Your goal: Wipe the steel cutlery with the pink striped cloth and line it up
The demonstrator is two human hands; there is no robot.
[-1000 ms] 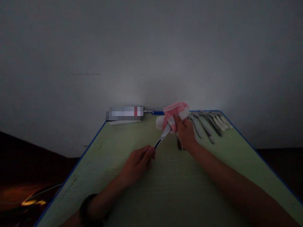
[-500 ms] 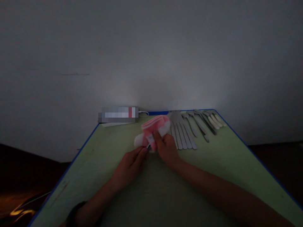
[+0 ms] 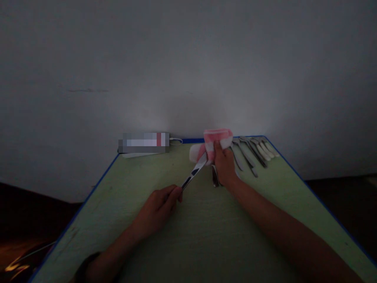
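Note:
My left hand (image 3: 160, 208) is closed around the near end of a shiny metal piece of cutlery (image 3: 191, 175), which slants up and to the right. Its far end is wrapped in a pink and white cloth (image 3: 218, 137), so its exact kind is hidden. My right hand (image 3: 225, 163) pinches the folded cloth from the right, thumb on top. Below that hand, the ends of some metal cutlery (image 3: 215, 177) show on the table; hand and cloth cover the rest.
More metal cutlery (image 3: 247, 157) lies in a row at the table's far right, with several white-handled pieces (image 3: 263, 151) at the end. A blurred-out box-like object (image 3: 144, 142) with a white cord loop (image 3: 176, 140) stands at the back left. The pale green table (image 3: 132, 181) meets a wall.
My right hand and the cloth have slid up and to the right along the cutlery, exposing much of its length. My left hand has stayed nearly in place.

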